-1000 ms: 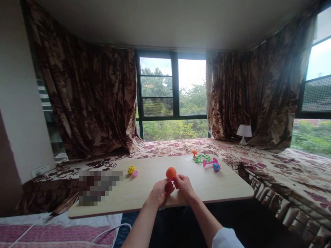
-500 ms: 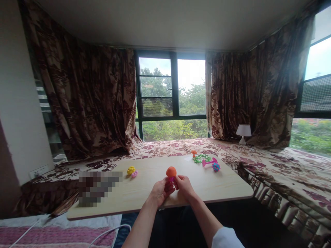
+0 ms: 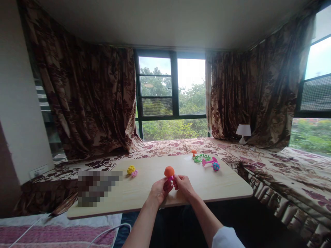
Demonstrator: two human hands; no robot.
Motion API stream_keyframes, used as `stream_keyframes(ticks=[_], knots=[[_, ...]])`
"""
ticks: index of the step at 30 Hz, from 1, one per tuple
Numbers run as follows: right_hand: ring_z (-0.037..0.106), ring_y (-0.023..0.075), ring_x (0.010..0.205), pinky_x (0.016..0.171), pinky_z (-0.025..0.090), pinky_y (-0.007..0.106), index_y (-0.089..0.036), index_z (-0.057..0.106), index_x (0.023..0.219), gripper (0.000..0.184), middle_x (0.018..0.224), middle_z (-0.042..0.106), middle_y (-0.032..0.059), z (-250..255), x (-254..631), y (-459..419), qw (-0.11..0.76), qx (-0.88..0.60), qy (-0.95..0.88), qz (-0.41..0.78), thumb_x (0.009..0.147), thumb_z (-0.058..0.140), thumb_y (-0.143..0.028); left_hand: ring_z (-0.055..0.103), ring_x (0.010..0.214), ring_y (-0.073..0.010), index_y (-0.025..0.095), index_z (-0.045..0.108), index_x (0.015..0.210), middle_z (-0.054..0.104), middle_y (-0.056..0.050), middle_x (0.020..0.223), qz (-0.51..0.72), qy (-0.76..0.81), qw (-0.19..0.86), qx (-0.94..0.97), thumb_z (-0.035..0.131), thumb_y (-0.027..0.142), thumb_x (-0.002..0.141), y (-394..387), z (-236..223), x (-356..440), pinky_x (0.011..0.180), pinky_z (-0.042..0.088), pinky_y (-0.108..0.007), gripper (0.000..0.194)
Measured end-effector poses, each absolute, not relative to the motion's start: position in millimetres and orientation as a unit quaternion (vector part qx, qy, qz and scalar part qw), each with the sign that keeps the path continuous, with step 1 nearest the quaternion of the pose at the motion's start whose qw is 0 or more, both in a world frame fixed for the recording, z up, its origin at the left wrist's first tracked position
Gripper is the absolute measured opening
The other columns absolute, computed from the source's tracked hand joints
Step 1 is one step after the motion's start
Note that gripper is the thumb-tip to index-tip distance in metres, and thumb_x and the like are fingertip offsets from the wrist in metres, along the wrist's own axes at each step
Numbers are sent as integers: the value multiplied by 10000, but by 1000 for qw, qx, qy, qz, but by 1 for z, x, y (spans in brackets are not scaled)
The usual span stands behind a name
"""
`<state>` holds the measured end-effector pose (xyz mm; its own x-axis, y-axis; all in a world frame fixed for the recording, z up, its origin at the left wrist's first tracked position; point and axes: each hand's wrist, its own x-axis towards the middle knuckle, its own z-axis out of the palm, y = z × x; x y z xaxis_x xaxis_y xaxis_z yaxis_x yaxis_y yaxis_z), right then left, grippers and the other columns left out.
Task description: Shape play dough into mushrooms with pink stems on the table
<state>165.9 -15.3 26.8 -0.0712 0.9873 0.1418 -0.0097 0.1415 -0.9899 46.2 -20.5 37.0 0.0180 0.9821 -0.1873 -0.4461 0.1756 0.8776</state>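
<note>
An orange dome-topped toy [image 3: 169, 171] with a magenta lower part is held upright just above the near edge of the table. My left hand [image 3: 160, 190] has its fingers curled under and around the magenta part from the left. From the right, the thumb and fingers of my right hand [image 3: 183, 185] pinch that same part. Most of the magenta piece is hidden by my fingers, so how it joins the orange dome cannot be made out.
On the pale table [image 3: 144, 193] lie a yellow knobbly toy [image 3: 131, 169] and a pink one [image 3: 134, 173] at left. Far right are a green bead string [image 3: 198, 158], a small orange toy [image 3: 193, 152], a pink dumbbell-shaped piece [image 3: 210, 161] and a blue-pink spiky ball [image 3: 216, 166].
The orange dome has shifted slightly left and tilted a little to the left. Both hands stay on the toy, with small finger movements only.
</note>
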Motion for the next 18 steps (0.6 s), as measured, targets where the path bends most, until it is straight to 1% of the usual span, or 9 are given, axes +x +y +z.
stream_keyframes(ticks=[3, 7, 13, 18], knots=[[575, 94, 612, 550, 493, 240, -114, 572, 924, 231, 796, 598, 8, 27, 164, -15, 516, -447, -551, 480, 892, 481, -324, 582, 804, -140, 166, 551, 1033, 586, -59, 1017, 549, 415, 654, 314, 494, 291, 851, -21, 37, 47, 682, 510, -319, 228], [579, 98, 630, 562, 497, 245, -116, 571, 934, 217, 814, 600, 12, 27, 165, -15, 513, -453, -553, 476, 890, 488, -311, 584, 794, -141, 155, 549, 1031, 588, -57, 1001, 539, 404, 670, 313, 502, 293, 847, -22, 37, 45, 672, 511, -319, 235], [591, 114, 683, 602, 507, 269, -119, 567, 968, 211, 868, 603, 25, 25, 168, -12, 505, -456, -556, 477, 886, 496, -301, 583, 836, -156, 154, 533, 1067, 576, -64, 1041, 530, 402, 683, 301, 507, 296, 844, -20, 38, 43, 702, 507, -341, 266], [580, 98, 634, 561, 498, 245, -116, 569, 943, 209, 823, 600, 14, 24, 171, -10, 512, -450, -556, 476, 888, 493, -303, 585, 842, -164, 144, 525, 1078, 575, -66, 1039, 491, 413, 709, 291, 512, 304, 840, -21, 42, 42, 702, 507, -350, 287]])
